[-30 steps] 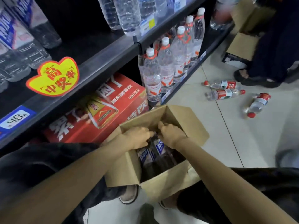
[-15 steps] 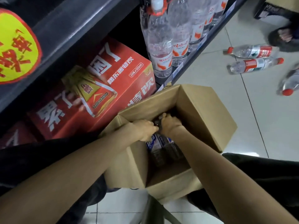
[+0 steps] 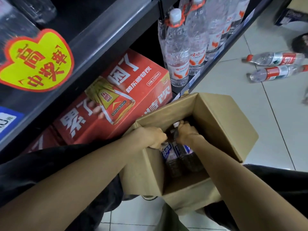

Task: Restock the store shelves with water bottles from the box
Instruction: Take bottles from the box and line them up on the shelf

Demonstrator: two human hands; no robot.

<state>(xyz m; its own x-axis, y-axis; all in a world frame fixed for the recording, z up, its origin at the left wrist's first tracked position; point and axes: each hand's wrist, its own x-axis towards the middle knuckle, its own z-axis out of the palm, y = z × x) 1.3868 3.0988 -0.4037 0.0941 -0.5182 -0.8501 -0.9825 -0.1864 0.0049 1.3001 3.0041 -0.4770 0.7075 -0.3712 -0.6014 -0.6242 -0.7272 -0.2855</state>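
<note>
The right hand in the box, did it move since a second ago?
No, hardly. The right hand still grips a bottle top beside the left hand, at the same spot against the cardboard box rim. Only the camera shifted.

cardboard box: plain tan
drink carton: red, white lettering
shelf tag: yellow, red characters
bottle labels: blue and white

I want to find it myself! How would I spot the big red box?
Look under the dark shelf edge with the yellow heart-shaped sticker. There, on the bottom level left of the tall clear water bottles, sits the red carton. It alone is bright red with big white characters; the cardboard box beside it is plain brown.
</note>
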